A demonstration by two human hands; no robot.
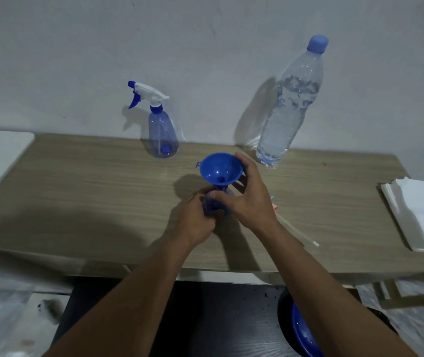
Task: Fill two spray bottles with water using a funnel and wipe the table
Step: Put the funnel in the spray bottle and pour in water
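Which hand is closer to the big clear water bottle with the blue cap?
Right. The right hand holds the blue plastic funnel in front of the water bottle; the left hand is farther left.

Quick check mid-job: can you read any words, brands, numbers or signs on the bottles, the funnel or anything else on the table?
No text can be read anywhere.
water bottle: clear, no label shows.
spray bottle by the wall: no print shows.
held spray bottle: mostly hidden by the hands, nothing readable.
funnel: plain blue.
napkins: plain white.
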